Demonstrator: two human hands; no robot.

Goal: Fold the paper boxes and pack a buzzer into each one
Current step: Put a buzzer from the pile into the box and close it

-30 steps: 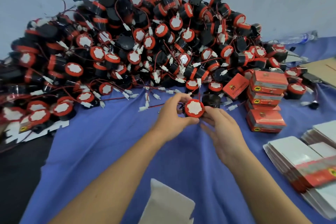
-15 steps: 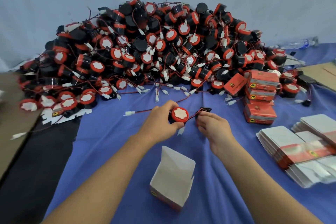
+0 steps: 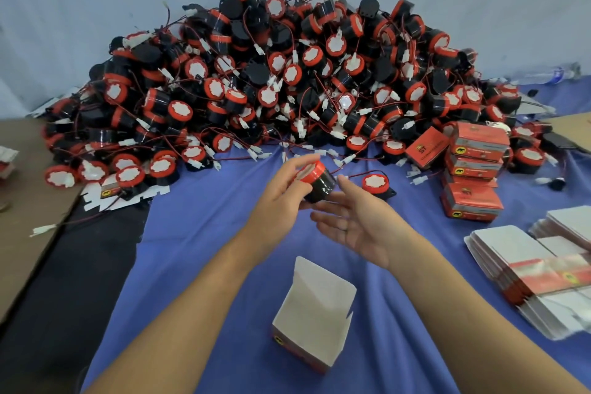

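Head view: we're on the pack step. Left hand [image 3: 281, 198] grips one buzzer [image 3: 316, 182], fingers curled round its red cap, lifted off the blue cloth [image 3: 198, 233]. Right hand [image 3: 358, 224] sits at its 4 o'clock, palm up, fingers straight, holding nothing; whether it touches the buzzer's base, we can't tell. Open box [image 3: 313, 317] stands at 6 o'clock from the hands, lid flap raised. Next, we judge: lower the buzzer in, tuck any lead, close the flap. Buzzer pile [image 3: 256, 89] at 12, packed boxes [image 3: 473, 166] at 2.
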